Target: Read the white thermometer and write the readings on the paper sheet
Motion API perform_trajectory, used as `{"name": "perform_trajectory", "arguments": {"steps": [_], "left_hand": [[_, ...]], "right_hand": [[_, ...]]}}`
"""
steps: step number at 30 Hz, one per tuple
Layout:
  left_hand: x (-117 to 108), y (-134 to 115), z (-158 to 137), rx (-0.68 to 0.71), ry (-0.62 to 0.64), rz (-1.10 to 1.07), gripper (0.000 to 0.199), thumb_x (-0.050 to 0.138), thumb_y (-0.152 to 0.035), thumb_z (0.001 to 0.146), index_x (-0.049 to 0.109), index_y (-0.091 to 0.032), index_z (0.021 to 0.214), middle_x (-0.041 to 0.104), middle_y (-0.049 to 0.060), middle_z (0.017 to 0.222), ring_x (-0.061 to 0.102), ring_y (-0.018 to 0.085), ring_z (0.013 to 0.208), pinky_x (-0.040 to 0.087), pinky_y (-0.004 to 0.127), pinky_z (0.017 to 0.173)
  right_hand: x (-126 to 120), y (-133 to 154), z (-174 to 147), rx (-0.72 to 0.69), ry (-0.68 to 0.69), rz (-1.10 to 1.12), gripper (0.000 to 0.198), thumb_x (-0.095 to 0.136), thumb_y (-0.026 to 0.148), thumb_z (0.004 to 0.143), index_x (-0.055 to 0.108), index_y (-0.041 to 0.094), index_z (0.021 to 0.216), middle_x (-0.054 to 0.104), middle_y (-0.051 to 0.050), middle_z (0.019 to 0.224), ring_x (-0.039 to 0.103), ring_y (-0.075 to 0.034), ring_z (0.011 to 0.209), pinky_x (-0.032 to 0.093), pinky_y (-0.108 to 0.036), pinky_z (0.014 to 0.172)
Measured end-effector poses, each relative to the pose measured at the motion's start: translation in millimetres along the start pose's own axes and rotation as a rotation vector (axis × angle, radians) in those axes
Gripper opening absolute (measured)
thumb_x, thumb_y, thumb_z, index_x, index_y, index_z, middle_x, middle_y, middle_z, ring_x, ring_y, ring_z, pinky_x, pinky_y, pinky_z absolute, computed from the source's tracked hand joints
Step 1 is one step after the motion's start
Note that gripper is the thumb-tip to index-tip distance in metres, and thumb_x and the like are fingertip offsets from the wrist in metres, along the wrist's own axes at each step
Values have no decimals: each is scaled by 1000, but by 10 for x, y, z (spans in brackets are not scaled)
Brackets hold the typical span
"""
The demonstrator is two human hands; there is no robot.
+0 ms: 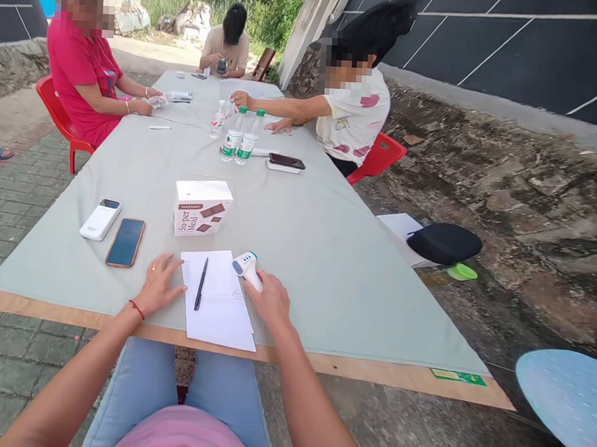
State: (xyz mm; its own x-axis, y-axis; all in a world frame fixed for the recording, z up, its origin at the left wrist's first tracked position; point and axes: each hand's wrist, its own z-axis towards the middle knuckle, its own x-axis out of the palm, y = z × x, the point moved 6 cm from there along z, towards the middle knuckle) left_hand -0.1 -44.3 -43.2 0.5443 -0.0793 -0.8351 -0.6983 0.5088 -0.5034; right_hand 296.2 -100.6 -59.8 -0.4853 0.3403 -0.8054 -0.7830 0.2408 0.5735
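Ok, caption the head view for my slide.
Right hand holding a white plastic thermometer, left hand at the edge of white paper sheets.

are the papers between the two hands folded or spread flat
Spread flat: the papers lie on the table with no fold visible, the black pen resting on top.

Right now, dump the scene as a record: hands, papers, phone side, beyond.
Left hand: open, on the table beside the papers
Right hand: on the handle of a white-and-blue thermometer
Papers: black pen on top
Left side: phone, white power bank
Beyond: white box, two green-capped bottles
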Motion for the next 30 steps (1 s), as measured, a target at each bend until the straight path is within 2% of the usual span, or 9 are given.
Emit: {"name": "perform_trajectory", "arguments": {"steps": [2,4,6,9,15,17,20,24,30], "left_hand": [[34,-111,-122,31,39,66,55,65,-48,82,54,-27,132,47,14,141,37,35,138,23,58,115],[44,-176,-160,21,39,105,55,65,-49,82,56,-25,131,48,16,139,37,37,137,22,58,116],[40,-211,-149,-1,17,118,57,64,-49,82,56,-23,132,47,17,139,38,37,136,23,58,115],[48,-248,-118,-10,11,119,61,67,-48,80,54,-25,135,45,16,142,36,38,136,23,59,115],[80,-297,-114,-11,49,173,53,67,-47,80,60,-27,129,42,15,144,33,39,138,22,59,115],[86,-311,-113,-10,58,202,53,67,-48,80,61,-26,128,43,15,143,33,39,138,23,58,115],[88,-333,-107,-11,61,209,53,68,-48,80,61,-27,128,43,15,142,33,39,137,24,58,114],[91,-369,-105,-28,71,194,53,69,-47,79,62,-26,127,43,15,143,32,39,138,23,58,115],[96,-406,-113,-48,77,166,52,67,-47,80,61,-26,128,43,14,144,32,38,139,22,57,115]], "right_hand": [[-46,96,-1,-73,-135,5,36,58,43,81,67,17,104,65,-16,109,56,-30,102,42,-42,85],[-14,288,-10,-146,-172,71,32,55,45,85,66,18,97,66,-15,105,58,-28,96,43,-42,83],[143,546,-17,-192,-39,145,26,53,43,88,63,19,92,68,-9,89,61,-23,82,44,-37,77],[436,892,-43,-128,215,67,25,58,43,88,59,20,98,67,-6,77,63,-23,73,43,-33,69],[575,1138,-31,-94,329,-83,31,56,21,86,58,17,116,70,-10,89,66,-25,81,42,-34,72],[532,1072,-30,-119,311,50,34,51,18,83,60,20,116,70,-7,87,64,-23,80,43,-34,75],[434,914,-76,-119,234,440,33,45,24,83,64,21,110,68,-5,91,61,-20,81,46,-34,78],[387,805,-227,-62,163,894,38,59,38,77,57,21,111,59,-1,82,57,-17,77,48,-32,74],[487,930,-425,34,200,1008,34,49,50,87,61,20,95,51,4,61,49,-14,60,45,-31,65]]}}
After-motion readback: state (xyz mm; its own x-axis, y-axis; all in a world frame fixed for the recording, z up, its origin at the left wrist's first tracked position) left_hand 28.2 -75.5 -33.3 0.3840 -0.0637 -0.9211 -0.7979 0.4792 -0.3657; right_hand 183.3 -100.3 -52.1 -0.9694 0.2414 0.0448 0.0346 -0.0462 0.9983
